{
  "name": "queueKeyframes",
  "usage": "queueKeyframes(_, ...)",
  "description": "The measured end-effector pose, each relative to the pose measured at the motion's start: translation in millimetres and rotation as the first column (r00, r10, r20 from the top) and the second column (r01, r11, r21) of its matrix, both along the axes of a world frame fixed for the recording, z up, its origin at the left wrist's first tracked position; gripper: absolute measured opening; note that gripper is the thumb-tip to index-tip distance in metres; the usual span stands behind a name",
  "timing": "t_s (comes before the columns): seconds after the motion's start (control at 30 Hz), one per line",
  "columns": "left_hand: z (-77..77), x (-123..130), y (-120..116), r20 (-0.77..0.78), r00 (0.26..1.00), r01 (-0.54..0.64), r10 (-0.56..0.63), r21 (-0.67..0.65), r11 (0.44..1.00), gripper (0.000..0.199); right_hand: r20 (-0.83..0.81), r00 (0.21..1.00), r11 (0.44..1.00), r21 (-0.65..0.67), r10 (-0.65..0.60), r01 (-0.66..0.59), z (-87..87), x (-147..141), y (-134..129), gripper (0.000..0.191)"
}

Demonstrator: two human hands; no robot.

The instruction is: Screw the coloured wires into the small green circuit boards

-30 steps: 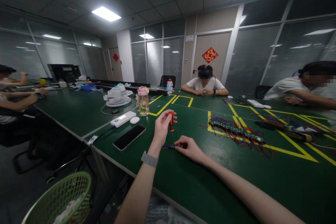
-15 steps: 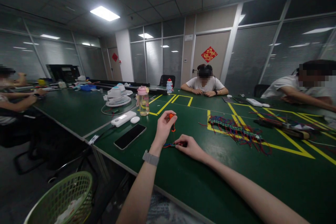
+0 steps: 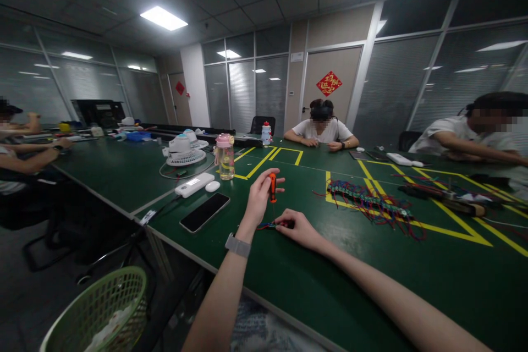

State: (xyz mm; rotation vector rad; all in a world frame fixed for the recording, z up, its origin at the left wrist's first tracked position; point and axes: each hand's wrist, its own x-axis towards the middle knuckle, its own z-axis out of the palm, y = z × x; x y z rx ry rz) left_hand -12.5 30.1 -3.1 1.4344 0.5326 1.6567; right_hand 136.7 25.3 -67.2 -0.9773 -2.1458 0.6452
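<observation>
Bench [image 3: 313, 291]: green, yellow-taped
Left hand [image 3: 259, 195]: fingers gripping screwdriver [image 3: 273, 191], shaft down
Right hand [image 3: 302, 229]: fingers pinching board [image 3: 271, 225]
Phone [image 3: 205, 213]: near left hand

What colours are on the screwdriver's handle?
The screwdriver handle is orange and black. It shows best in the head view.

A bright ceiling light [image 3: 164, 18] shines near glass partitions [image 3: 242, 93] and a beige door [image 3: 346, 66].

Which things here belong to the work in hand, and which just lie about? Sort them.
In the work:
orange screwdriver in the left hand
small wired board at the right hand
probably the board bundle

Lying about, it seems:
phone
pink-lidded bottle
white fan
</observation>
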Motion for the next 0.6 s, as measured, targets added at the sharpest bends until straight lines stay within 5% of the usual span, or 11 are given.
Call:
queueKeyframes(0.2, 0.9, -0.9, -0.7, -0.065, 0.973, -0.218, 0.223, 0.074, 0.973, 0.019, -0.01, 1.0, 1.0, 0.001, -0.002, 0.002, -1.7, 0.3, 1.1, 0.017)
queueKeyframes(0.37, 0.4, 1.4, -0.8, 0.014, 1.0, -0.001, 0.0, 0.013, 1.0, 0.027, -0.02, 1.0, 1.0, 0.003, -0.002, 0.002, -3.9, 0.0, 2.9, 0.016)
queueKeyframes(0.53, -0.5, -2.4, 1.5, -0.056, 0.972, -0.225, 0.229, 0.073, 0.972, 0.017, -0.002, 1.0, 1.0, 0.009, -0.001, 0.001, -2.5, 0.6, 1.6, 0.017)
queueKeyframes(0.6, 0.2, -3.6, 1.6, -0.04, 0.98, -0.193, 0.197, 0.076, 0.978, 0.02, 0.002, 1.0, 1.0, 0.006, 0.002, -0.002, -2.1, 1.0, 1.3, 0.017)
